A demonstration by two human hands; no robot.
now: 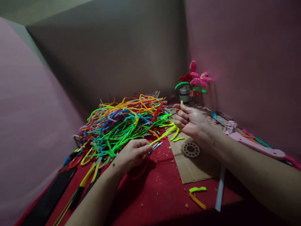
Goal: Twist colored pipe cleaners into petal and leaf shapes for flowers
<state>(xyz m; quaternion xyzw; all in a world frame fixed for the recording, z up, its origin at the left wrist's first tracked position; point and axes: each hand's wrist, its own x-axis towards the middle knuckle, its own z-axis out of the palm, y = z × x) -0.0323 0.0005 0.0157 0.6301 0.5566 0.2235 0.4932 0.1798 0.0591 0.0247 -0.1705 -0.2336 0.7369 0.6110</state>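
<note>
A yellow-green pipe cleaner [162, 136] stretches from my left hand [136, 152], whose thumb and index finger pinch its near end. It runs toward several short yellow-green pieces [174, 133] beneath my right hand [188, 119]. The fingers of my right hand are curled closed, and a bit of yellow-green pipe cleaner [182, 102] pokes out above the thumb. Whether that bit joins the stretched one is hidden by the fingers. Scissor blades [157, 145] show just beyond my left fingertips; a blurred red handle loop lies below that hand.
A big heap of coloured pipe cleaners [127, 119] lies at the back left. Yellow-handled pliers [90, 174] and a black flat object [50, 197] sit left. Right are cardboard [188, 171], a holed disc [191, 150], a pink glue gun [256, 146], a clear stick [220, 191] and pink flowers [202, 78].
</note>
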